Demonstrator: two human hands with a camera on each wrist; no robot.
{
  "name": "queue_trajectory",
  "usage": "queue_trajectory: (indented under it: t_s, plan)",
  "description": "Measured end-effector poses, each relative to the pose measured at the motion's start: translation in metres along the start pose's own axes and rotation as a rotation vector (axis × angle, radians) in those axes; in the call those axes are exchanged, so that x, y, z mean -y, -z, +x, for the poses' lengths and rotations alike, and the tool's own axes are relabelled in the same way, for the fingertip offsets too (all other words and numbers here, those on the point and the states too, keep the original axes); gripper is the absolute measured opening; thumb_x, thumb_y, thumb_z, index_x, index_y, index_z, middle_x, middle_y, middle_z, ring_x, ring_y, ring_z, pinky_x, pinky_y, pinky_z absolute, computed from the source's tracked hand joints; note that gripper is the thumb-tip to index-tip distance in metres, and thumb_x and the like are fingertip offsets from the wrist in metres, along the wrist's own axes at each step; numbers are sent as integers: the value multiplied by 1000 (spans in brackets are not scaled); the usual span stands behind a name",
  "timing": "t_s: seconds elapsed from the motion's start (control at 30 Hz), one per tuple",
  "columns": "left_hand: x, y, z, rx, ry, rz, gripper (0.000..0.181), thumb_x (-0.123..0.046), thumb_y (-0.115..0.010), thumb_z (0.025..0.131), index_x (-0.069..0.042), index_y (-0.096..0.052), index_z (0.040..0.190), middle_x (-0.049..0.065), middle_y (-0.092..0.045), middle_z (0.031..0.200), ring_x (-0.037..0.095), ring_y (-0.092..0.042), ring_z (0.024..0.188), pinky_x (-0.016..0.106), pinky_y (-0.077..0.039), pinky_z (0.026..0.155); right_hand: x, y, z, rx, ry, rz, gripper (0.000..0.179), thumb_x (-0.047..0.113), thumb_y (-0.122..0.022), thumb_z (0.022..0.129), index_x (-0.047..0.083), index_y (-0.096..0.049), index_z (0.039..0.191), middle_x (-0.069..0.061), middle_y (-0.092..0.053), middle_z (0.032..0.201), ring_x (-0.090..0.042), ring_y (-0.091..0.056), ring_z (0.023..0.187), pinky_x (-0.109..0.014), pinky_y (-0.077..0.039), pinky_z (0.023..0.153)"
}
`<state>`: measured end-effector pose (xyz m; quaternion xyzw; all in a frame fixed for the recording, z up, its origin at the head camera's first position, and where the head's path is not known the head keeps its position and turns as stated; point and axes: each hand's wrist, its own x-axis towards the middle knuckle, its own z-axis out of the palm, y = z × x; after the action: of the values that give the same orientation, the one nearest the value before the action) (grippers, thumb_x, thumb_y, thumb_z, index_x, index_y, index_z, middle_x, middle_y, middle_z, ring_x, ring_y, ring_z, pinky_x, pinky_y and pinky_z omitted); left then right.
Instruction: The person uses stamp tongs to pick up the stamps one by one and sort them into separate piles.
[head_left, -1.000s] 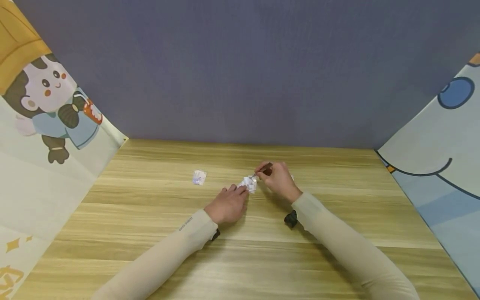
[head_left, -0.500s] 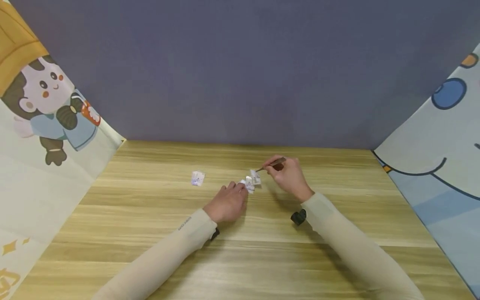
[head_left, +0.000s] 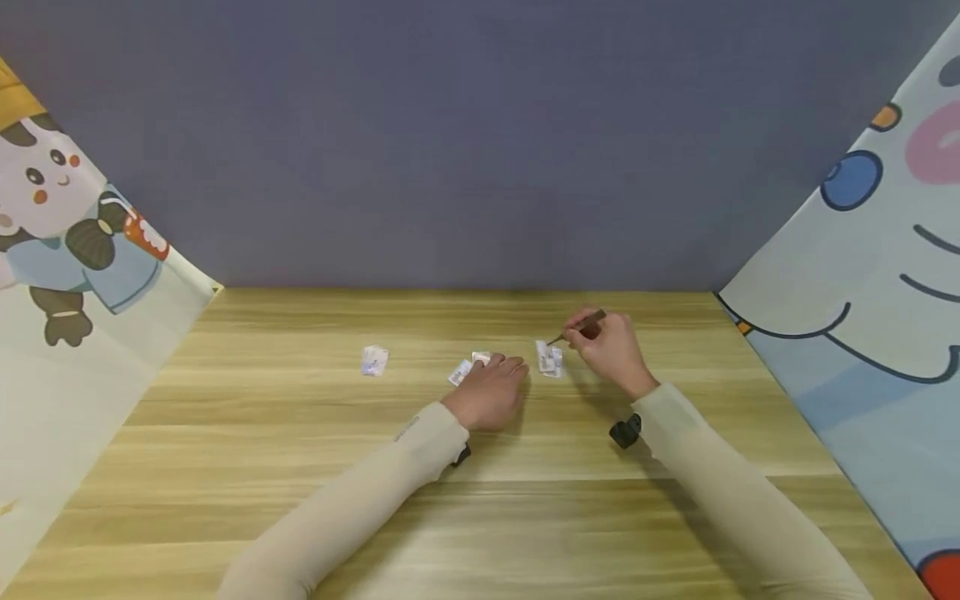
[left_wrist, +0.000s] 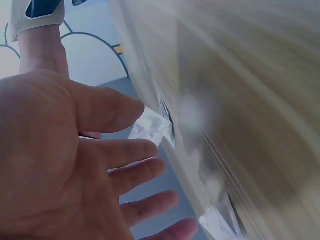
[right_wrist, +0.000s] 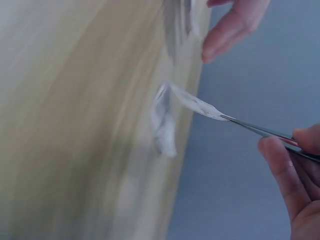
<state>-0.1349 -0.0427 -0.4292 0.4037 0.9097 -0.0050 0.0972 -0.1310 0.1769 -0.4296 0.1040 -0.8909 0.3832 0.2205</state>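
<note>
My right hand [head_left: 611, 352] pinches a pair of tweezers [right_wrist: 265, 131] between thumb and fingers. The tweezer tips grip the corner of a small white printed slip [right_wrist: 200, 106], which is raised and tilted. Another white slip [right_wrist: 164, 130] lies just beside and below it on the table; whether the two are joined, I cannot tell. My left hand [head_left: 491, 393] reaches over the middle of the table with fingers relaxed and nothing between them. Small white slips [head_left: 461, 372] lie at its fingertips, partly hidden by the hand.
A little pile of similar white slips [head_left: 374, 361] lies farther left on the wooden table [head_left: 517, 525]. A dark grey panel [head_left: 465, 150] stands along the far edge. Printed cartoon sheets flank both sides.
My right hand has moved right with the tweezers, drawing a slip away from the middle group. My left hand has let go of the slips there and shifted right.
</note>
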Motion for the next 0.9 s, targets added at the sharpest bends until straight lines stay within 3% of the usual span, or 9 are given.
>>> queue_trajectory:
  t_s: [0.17, 0.4, 0.57, 0.9]
  plan:
    - [-11, -2, 15, 48, 8, -24, 54, -28, -46, 98, -15, -31, 149, -2, -26, 153, 23, -21, 139, 49, -20, 110, -14, 0, -6, 12, -43, 46, 3, 5, -69, 85, 3, -69, 88, -3, -67, 75, -23, -65, 62, -26, -52, 51]
    - [-23, -6, 28, 85, -26, 3, 53, -26, -49, 95, -17, -37, 146, -5, -29, 152, 21, -27, 135, 49, -23, 109, -26, -2, -11, 39, -114, 67, 4, 2, -68, 84, 3, -69, 88, -6, -67, 77, -22, -65, 64, -28, -53, 54]
    - [-23, -8, 28, 103, -40, 51, 49, -30, -47, 97, -18, -41, 144, -6, -29, 151, 21, -28, 134, 49, -23, 109, -27, -4, -11, 55, -141, 40, 5, 1, -68, 84, 5, -69, 87, -5, -66, 77, -17, -62, 64, -30, -53, 57]
    - [-23, -10, 30, 102, -45, 47, 52, -27, -51, 94, -17, -40, 145, -5, -29, 151, 21, -29, 133, 48, -23, 109, -30, -5, -11, 52, -130, -20, 6, 0, -67, 84, 5, -69, 86, -4, -67, 79, -18, -63, 70, -33, -54, 64]
